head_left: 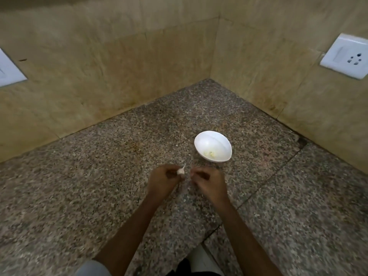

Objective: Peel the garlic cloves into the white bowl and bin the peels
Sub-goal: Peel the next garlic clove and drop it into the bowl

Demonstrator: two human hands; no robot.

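Two bare forearms reach over the near edge of the speckled granite worktop [89,186], with open stone on either side. The left hand [163,181] pinches one papery garlic clove [180,171] in curled fingers, its thin tail pointing up. The right hand [210,185] is just beside it and clear of the clove. Its fingers are curled toward the thumb, but I cannot tell whether they pinch anything. Beyond, one smooth white bowl [212,141] holds pale peeled cloves [210,154], too blurred to count. Two beige tiled walls [119,66] meet behind, with a left socket plate [8,71] and a right socket plate [346,56].
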